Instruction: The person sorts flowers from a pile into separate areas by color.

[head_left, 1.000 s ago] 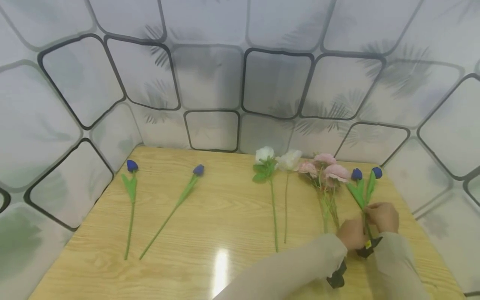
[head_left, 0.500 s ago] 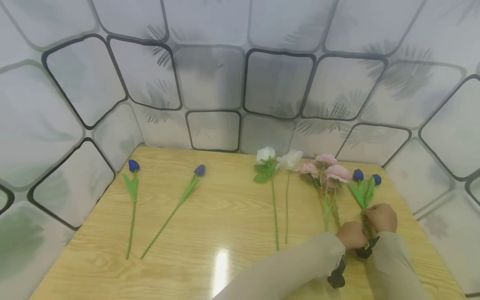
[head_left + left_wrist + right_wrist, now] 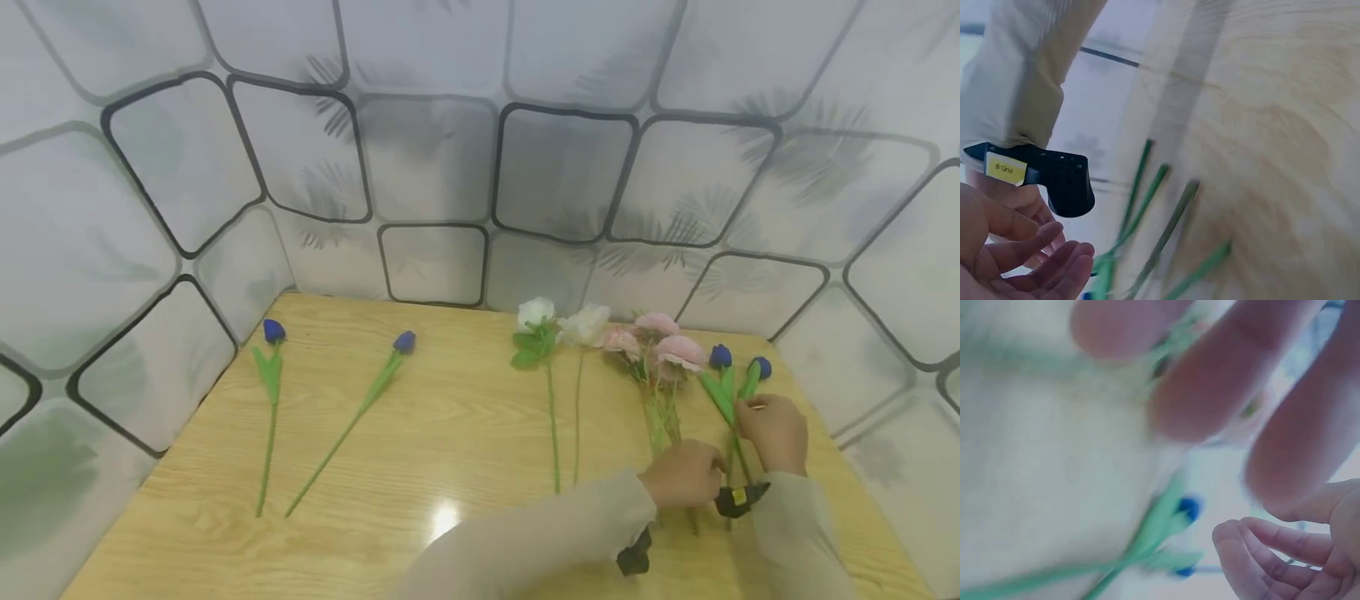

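Two blue tulips (image 3: 726,392) lie at the right of the table, their green stems crossing. Beside their leaves is my right hand (image 3: 774,433); in the right wrist view this right hand (image 3: 1291,556) has loosely bent fingers, apart from the stems. My left hand (image 3: 684,473) hovers over the lower stems of the pink flowers (image 3: 675,354), just left of the tulip stems. Its fingers are loosely bent with nothing between them in the left wrist view, near several green stem ends (image 3: 1160,244). Blurred left-hand fingers (image 3: 1204,394) cross the top of the right wrist view.
Two white flowers (image 3: 536,313) lie left of the pink ones. Farther left, two more blue tulips (image 3: 273,331) lie apart on the wooden table (image 3: 450,417). A patterned cloth wall (image 3: 562,175) stands along the back and sides.
Both hands were together at the tulip stems. My left hand has moved left off them, and my right hand has shifted slightly upward, leaving the lower stems exposed.
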The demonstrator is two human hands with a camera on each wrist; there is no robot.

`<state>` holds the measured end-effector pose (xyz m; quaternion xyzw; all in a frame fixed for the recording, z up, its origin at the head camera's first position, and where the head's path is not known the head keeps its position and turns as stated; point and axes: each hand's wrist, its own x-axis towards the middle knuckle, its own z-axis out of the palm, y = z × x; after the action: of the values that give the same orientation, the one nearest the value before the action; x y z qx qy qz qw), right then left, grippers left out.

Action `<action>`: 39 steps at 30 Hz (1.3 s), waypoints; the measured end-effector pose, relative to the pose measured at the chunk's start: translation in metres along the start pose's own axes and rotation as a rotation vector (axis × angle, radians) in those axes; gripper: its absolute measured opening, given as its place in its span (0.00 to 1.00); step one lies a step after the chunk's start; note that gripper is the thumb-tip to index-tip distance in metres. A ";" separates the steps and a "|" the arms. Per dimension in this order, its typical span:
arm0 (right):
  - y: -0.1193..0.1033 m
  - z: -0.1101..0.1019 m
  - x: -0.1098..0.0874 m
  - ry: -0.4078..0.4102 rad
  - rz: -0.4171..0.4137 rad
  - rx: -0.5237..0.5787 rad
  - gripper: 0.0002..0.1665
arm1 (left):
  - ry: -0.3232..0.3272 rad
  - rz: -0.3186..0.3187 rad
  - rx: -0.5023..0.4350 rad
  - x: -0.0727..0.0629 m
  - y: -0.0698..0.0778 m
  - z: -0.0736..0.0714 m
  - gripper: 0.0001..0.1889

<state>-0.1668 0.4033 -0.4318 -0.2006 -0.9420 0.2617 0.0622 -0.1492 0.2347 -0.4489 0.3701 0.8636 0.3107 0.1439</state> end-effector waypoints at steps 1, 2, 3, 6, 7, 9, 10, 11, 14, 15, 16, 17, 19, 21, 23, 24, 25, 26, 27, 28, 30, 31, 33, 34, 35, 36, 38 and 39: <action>-0.009 -0.001 -0.002 0.025 -0.024 0.005 0.25 | -0.003 0.023 0.000 -0.007 -0.003 -0.007 0.15; -0.019 -0.001 -0.005 0.050 -0.044 0.015 0.25 | 0.000 0.046 0.007 -0.013 -0.007 -0.015 0.15; -0.029 -0.002 -0.007 0.077 -0.071 0.029 0.25 | 0.005 0.056 0.006 -0.020 -0.010 -0.022 0.15; -0.062 -0.003 -0.016 0.139 -0.132 0.099 0.23 | 0.052 0.055 0.020 -0.043 -0.022 -0.046 0.14; -0.074 -0.003 -0.019 0.150 -0.146 0.124 0.23 | 0.074 0.054 0.037 -0.051 -0.027 -0.054 0.13; -0.097 0.000 -0.026 0.188 -0.183 0.169 0.21 | 0.127 0.051 0.087 -0.068 -0.037 -0.069 0.13; -0.107 0.001 -0.029 0.198 -0.199 0.190 0.21 | 0.154 0.049 0.109 -0.076 -0.041 -0.077 0.13; -0.118 0.003 -0.032 0.208 -0.211 0.208 0.20 | 0.179 0.044 0.136 -0.084 -0.046 -0.084 0.12; -0.149 0.017 -0.041 0.262 -0.268 0.270 0.16 | 0.247 0.004 0.174 -0.110 -0.063 -0.104 0.13; -0.159 0.024 -0.043 0.250 -0.287 0.320 0.14 | 0.266 -0.019 0.177 -0.119 -0.069 -0.109 0.13; -0.169 0.031 -0.046 0.240 -0.306 0.355 0.13 | 0.289 -0.039 0.178 -0.129 -0.076 -0.115 0.13; -0.178 0.039 -0.049 0.225 -0.316 0.386 0.12 | 0.313 -0.057 0.176 -0.139 -0.084 -0.119 0.13; -0.196 0.056 -0.055 0.170 -0.333 0.436 0.11 | 0.367 -0.104 0.176 -0.159 -0.101 -0.128 0.13; -0.212 0.073 -0.063 0.090 -0.335 0.468 0.11 | 0.425 -0.160 0.191 -0.180 -0.120 -0.137 0.12; -0.227 0.090 -0.070 0.031 -0.330 0.456 0.12 | 0.483 -0.220 0.214 -0.200 -0.139 -0.144 0.11; -0.233 0.098 -0.073 0.011 -0.336 0.454 0.12 | 0.506 -0.257 0.230 -0.210 -0.149 -0.147 0.11; -0.240 0.107 -0.076 -0.011 -0.339 0.450 0.12 | 0.530 -0.292 0.246 -0.220 -0.159 -0.150 0.11; -0.246 0.115 -0.079 -0.035 -0.345 0.451 0.12 | 0.547 -0.327 0.259 -0.230 -0.168 -0.153 0.11; -0.253 0.123 -0.082 -0.055 -0.352 0.455 0.11 | 0.560 -0.362 0.270 -0.240 -0.177 -0.155 0.12; -0.258 0.131 -0.084 -0.077 -0.360 0.461 0.11 | 0.569 -0.396 0.279 -0.249 -0.185 -0.157 0.12; -0.269 0.147 -0.089 -0.117 -0.378 0.466 0.10 | 0.578 -0.458 0.295 -0.267 -0.199 -0.160 0.13; -0.275 0.154 -0.092 -0.137 -0.388 0.466 0.10 | 0.577 -0.486 0.300 -0.275 -0.205 -0.161 0.14; -0.285 0.168 -0.096 -0.181 -0.398 0.475 0.09 | 0.561 -0.554 0.291 -0.287 -0.213 -0.164 0.14; -0.290 0.174 -0.098 -0.202 -0.405 0.476 0.09 | 0.551 -0.586 0.279 -0.292 -0.216 -0.165 0.15; -0.294 0.181 -0.100 -0.219 -0.414 0.475 0.09 | 0.538 -0.615 0.270 -0.295 -0.219 -0.166 0.15; -0.298 0.187 -0.102 -0.243 -0.418 0.478 0.08 | 0.527 -0.643 0.258 -0.298 -0.221 -0.166 0.16; -0.305 0.199 -0.105 -0.286 -0.424 0.476 0.08 | 0.511 -0.685 0.238 -0.301 -0.225 -0.167 0.16; -0.308 0.205 -0.107 -0.306 -0.432 0.471 0.08 | 0.508 -0.696 0.230 -0.303 -0.227 -0.166 0.17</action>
<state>-0.2210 0.0220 -0.4489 0.0645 -0.8749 0.4797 0.0188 -0.1464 -0.1781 -0.4621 -0.0173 0.9736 0.2269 -0.0190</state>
